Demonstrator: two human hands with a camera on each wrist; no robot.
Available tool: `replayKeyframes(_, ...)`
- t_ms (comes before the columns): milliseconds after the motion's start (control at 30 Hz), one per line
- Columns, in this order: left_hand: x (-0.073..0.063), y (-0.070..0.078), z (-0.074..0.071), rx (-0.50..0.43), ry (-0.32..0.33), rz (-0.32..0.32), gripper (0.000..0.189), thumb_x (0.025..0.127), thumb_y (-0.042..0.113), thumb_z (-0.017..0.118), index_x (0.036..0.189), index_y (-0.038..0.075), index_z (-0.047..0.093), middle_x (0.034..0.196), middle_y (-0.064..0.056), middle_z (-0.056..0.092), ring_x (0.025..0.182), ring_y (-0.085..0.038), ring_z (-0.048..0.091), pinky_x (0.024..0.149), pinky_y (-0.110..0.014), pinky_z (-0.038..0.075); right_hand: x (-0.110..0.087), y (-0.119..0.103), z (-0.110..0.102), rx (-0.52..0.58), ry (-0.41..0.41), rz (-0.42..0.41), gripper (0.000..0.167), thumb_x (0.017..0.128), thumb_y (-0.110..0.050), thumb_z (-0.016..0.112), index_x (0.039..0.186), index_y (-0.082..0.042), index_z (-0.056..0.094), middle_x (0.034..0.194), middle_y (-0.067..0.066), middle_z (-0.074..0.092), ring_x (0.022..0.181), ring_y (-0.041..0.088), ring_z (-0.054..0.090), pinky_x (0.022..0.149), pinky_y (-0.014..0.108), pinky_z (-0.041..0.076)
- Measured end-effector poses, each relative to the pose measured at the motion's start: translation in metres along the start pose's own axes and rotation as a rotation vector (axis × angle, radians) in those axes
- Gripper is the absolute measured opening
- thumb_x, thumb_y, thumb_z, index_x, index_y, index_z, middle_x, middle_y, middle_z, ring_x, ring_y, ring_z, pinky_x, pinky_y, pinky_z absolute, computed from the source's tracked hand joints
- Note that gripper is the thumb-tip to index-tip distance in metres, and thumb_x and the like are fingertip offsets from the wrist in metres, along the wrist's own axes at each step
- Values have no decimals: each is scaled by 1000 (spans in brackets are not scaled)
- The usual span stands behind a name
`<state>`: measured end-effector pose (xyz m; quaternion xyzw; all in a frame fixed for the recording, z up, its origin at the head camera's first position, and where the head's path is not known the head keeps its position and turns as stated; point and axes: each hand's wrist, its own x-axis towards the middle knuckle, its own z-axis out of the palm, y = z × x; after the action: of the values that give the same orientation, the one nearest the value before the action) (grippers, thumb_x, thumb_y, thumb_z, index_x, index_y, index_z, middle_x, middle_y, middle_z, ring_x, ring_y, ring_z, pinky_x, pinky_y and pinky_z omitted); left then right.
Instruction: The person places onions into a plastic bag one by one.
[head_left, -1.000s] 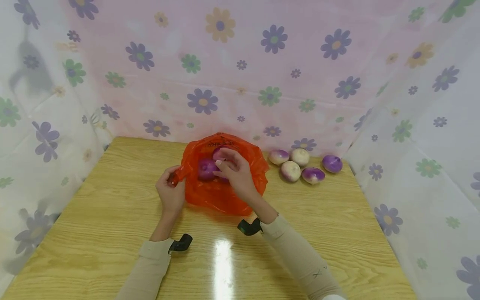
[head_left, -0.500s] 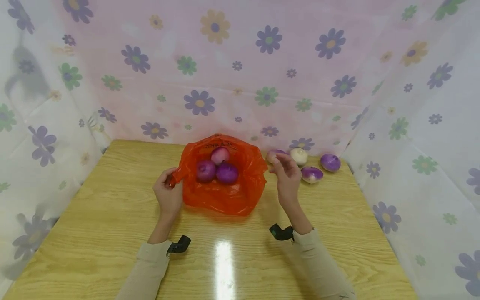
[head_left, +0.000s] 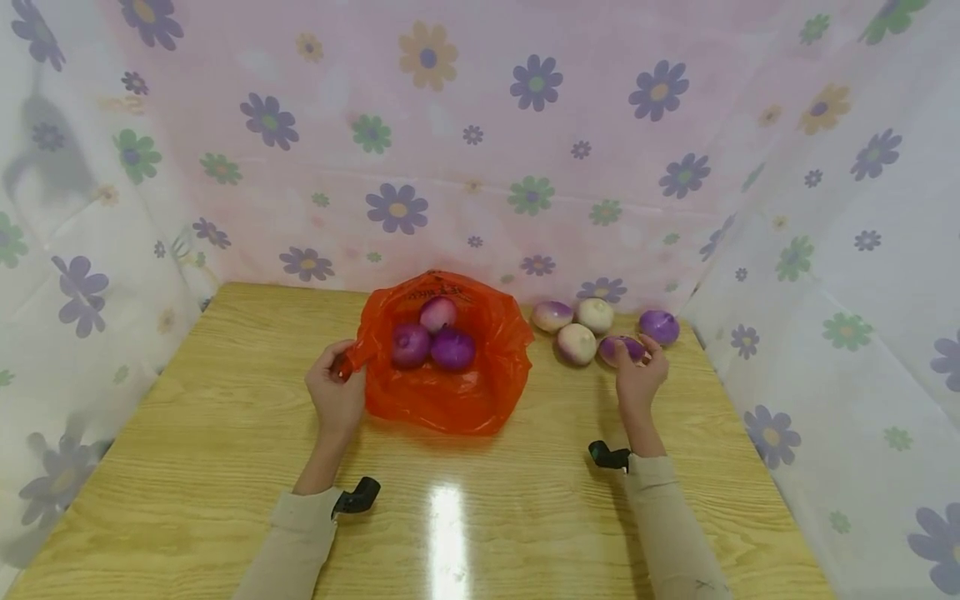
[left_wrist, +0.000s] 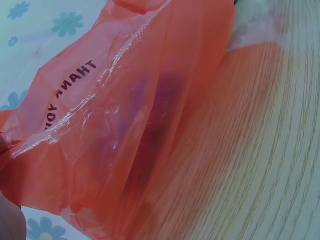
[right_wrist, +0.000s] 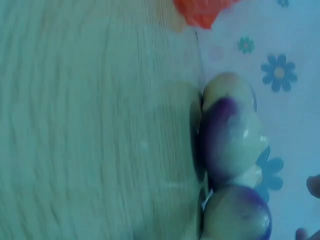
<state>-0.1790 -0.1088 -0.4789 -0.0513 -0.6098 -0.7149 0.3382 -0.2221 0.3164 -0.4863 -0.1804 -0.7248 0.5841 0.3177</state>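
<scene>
A thin red plastic bag (head_left: 442,404) lies with its mouth spread toward me. Inside it rest three purple turnips (head_left: 453,349). My left hand (head_left: 335,396) pinches the bag's left edge, bunching the film; the left wrist view shows the bag's side (left_wrist: 135,125) with mirrored print. My right hand (head_left: 641,385) is over a purple-and-white turnip (head_left: 611,347), thumb and fingers parted around its near side. In the right wrist view fingertips (right_wrist: 314,186) show at the right edge, apart from that turnip (right_wrist: 235,215).
To the bag's right, two pale turnips (head_left: 577,344) and a purple-and-white one (head_left: 552,317) sit close together. A deep purple turnip (head_left: 659,327) stands near the back right corner. Flower-printed sheeting (head_left: 480,167) walls the wooden table (head_left: 225,417) at back and sides.
My right hand has left the bag's opening and moved right to the front-right turnip outside. Three turnips in the bag are now uncovered to view. My left hand stays at the bag's edge.
</scene>
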Motion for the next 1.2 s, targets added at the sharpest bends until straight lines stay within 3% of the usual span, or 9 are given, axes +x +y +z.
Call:
replayKeyframes(100,-1,0,-1,8,-5,4,20,86,-18,62,106,-18,66,98,2,69,84,-11,64,78,-16,57,7,4,-8,-93,-34,94,65,94,-24,71,144,5,43,147,20,37,131,29,32,103,33,29)
replayKeyframes(300,-1,-1,-3,-2,2,0,19,86,-19,63,105,-19,66,96,5,69,82,-10,64,78,-15,57,19,10,-17,-147,-160,231,77,96,-32,68,152,5,30,150,24,29,124,27,36,99,34,36)
replayKeyframes(433,-1,0,-3,-15,7,2,19,85,-20,63,104,-19,65,95,5,70,81,-9,63,76,-15,57,26,11,-20,-158,-235,250,82,97,-29,68,154,9,24,155,30,29,139,36,36,115,41,35)
replayKeyframes(533,-1,0,-3,-22,12,-6,19,85,-20,63,104,-20,65,93,5,70,78,-8,62,73,-14,56,32,10,-22,-172,-275,240,81,97,-27,67,154,12,24,155,32,31,143,40,35,119,47,32)
replayKeyframes(867,-1,0,-4,-9,18,-31,18,86,-18,64,103,-19,65,91,5,69,76,-8,62,72,-15,57,40,9,-25,-261,-326,308,75,96,-31,69,152,6,38,151,27,44,134,30,45,102,28,42)
replayKeyframes(1033,0,-2,-5,-2,16,-45,19,86,-19,63,105,-20,65,93,7,70,80,-8,64,75,-15,57,40,12,-24,-217,-291,319,75,93,-26,74,153,3,39,149,25,48,135,28,48,99,23,44)
replayKeyframes(1200,0,2,-5,8,0,-32,22,86,-21,60,107,-22,63,96,6,69,82,-7,63,78,-15,57,39,14,-23,-194,-291,295,76,92,-21,75,155,1,37,151,25,46,138,31,47,106,27,44)
